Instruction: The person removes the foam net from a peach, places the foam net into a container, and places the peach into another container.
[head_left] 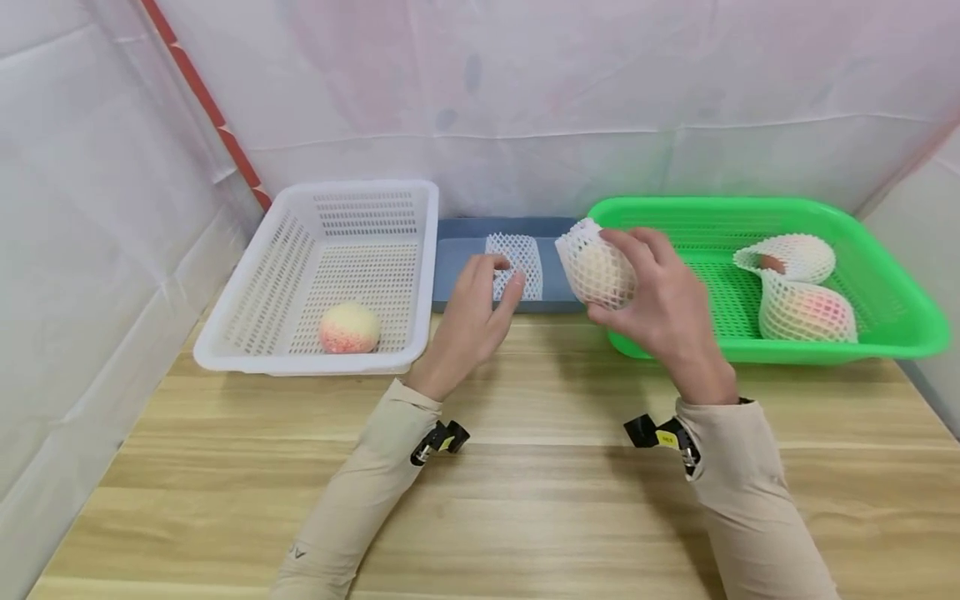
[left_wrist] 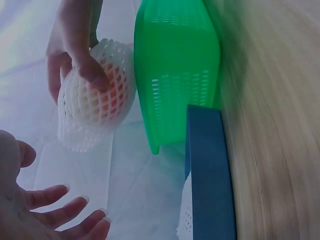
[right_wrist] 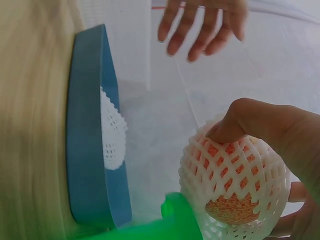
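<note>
My right hand (head_left: 663,308) grips a peach in a white foam net (head_left: 597,268), held above the left end of the green basket (head_left: 780,354). In the right wrist view the net (right_wrist: 240,170) wraps the peach, with some orange-red skin (right_wrist: 233,208) bare at one side. My left hand (head_left: 471,321) hovers over the front of the blue tray (head_left: 558,307), fingers apart and holding nothing. An unfilled foam net (head_left: 517,254) lies in that tray, behind the left hand. Inside the green basket sit two netted peaches (head_left: 813,312).
At the left stands a white basket (head_left: 315,364) with one bare peach (head_left: 349,327) near its front wall. The blue tray lies between both baskets on the wooden table (head_left: 525,500). White sheeting (head_left: 525,92) hangs behind and at the left.
</note>
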